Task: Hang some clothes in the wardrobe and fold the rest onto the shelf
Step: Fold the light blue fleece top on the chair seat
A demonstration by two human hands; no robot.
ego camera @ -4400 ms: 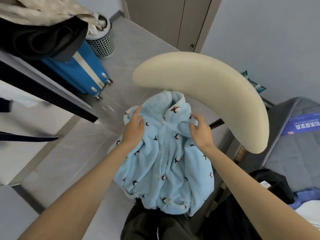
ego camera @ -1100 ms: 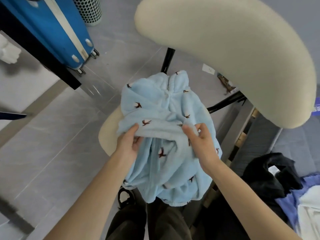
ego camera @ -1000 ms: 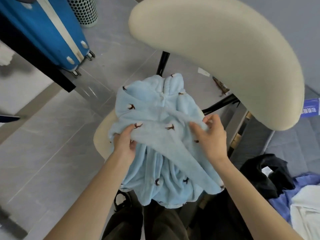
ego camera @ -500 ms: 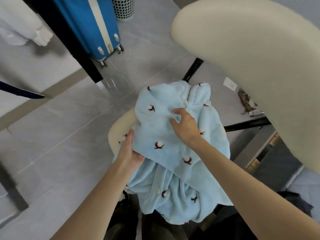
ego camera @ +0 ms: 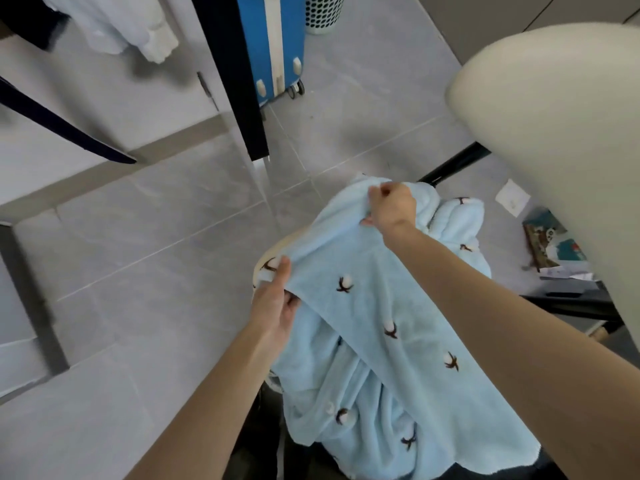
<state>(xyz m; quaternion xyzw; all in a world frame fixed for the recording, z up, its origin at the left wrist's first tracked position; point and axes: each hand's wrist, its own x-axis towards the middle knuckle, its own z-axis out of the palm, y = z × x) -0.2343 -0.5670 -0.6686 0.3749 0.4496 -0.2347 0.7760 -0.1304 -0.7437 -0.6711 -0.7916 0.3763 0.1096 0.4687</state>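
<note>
At upper left, a white garment [ego camera: 124, 26] hangs beside a blue suitcase [ego camera: 273, 43]. Centre: the left hand [ego camera: 277, 306] pinches the fold edge of the light-blue fleece garment [ego camera: 381, 334], draped over a cream seat [ego camera: 268, 256]. Right of centre, the right hand [ego camera: 393, 207], fingers curled, grips its upper edge below the chair backrest [ego camera: 554, 116].

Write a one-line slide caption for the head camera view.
Both hands, left and right, grip a fold of a light blue fleece garment draped over a cream chair.
</note>
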